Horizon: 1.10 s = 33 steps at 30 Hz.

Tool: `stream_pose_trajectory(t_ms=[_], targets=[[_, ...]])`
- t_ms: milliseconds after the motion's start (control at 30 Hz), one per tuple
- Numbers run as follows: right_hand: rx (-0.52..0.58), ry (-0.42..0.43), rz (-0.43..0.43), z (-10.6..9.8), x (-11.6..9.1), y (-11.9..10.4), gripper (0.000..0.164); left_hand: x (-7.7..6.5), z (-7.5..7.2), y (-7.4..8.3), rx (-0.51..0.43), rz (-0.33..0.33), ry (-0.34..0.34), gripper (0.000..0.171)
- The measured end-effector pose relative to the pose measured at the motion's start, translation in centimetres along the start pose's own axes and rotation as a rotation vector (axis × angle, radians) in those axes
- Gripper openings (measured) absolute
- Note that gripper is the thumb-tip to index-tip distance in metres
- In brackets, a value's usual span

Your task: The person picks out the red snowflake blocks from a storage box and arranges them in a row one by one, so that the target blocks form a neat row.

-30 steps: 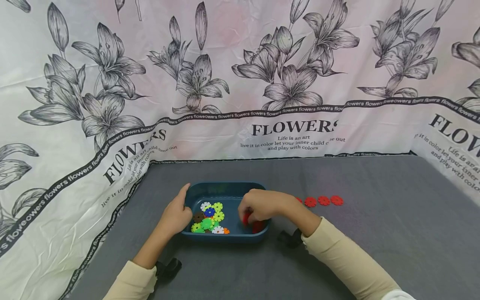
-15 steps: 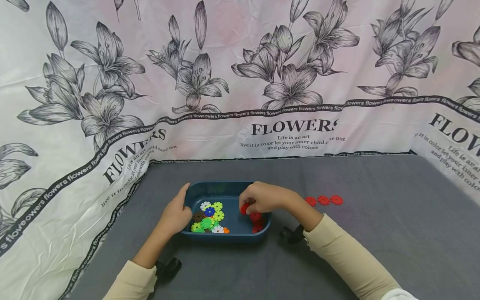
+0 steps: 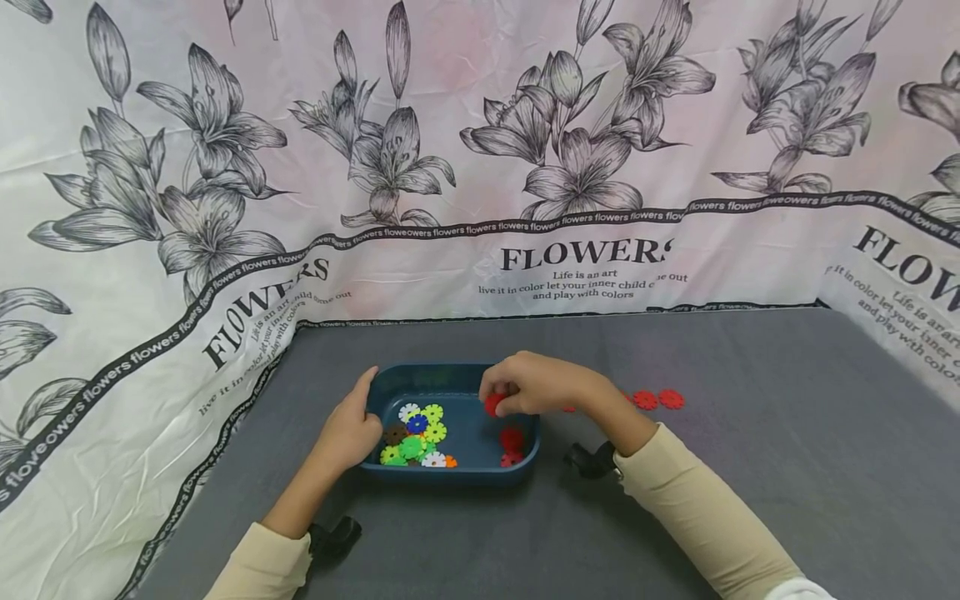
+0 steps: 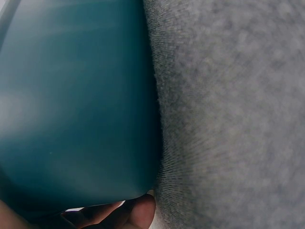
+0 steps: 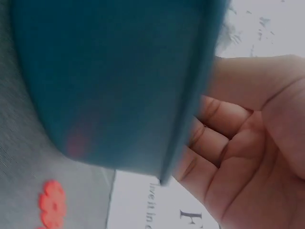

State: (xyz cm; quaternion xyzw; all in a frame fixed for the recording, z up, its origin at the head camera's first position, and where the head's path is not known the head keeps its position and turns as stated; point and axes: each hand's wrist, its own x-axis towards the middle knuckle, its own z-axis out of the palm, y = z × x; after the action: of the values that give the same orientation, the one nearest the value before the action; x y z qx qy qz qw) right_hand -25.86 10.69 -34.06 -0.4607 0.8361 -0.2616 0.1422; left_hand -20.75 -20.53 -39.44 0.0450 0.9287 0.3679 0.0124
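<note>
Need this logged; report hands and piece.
Right hand pinching red piece at right end of tray. Left hand holding tray's left end. No obstruction seen.

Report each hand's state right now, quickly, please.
Left hand: holding the left end of the blue bin.
Right hand: pinching a red flower-shaped piece.

Discs [image 3: 412,447] lie in the tub [image 3: 450,476]; other discs [image 3: 671,399] right.

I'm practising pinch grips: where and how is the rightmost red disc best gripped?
Pinch the rightmost red disc by its notched rim, near and far edges, probably from above: it lies flat on the gray table, with a neighboring red disc close on its left.
</note>
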Motion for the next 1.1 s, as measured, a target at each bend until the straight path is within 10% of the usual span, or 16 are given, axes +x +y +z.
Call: stream_pose_trajectory(t_ms=[333,1100], targets=[[0.09,0.118,0.028,-3.1,-3.7,1.2,0.009,-0.1,0.5,-0.1,-0.003,-0.001,-0.006,0.078],[-0.076,0.199,0.205,-4.2,-13.8,7.0,0.012,0.0,-0.1,0.0,0.006,0.008,0.006,0.078]])
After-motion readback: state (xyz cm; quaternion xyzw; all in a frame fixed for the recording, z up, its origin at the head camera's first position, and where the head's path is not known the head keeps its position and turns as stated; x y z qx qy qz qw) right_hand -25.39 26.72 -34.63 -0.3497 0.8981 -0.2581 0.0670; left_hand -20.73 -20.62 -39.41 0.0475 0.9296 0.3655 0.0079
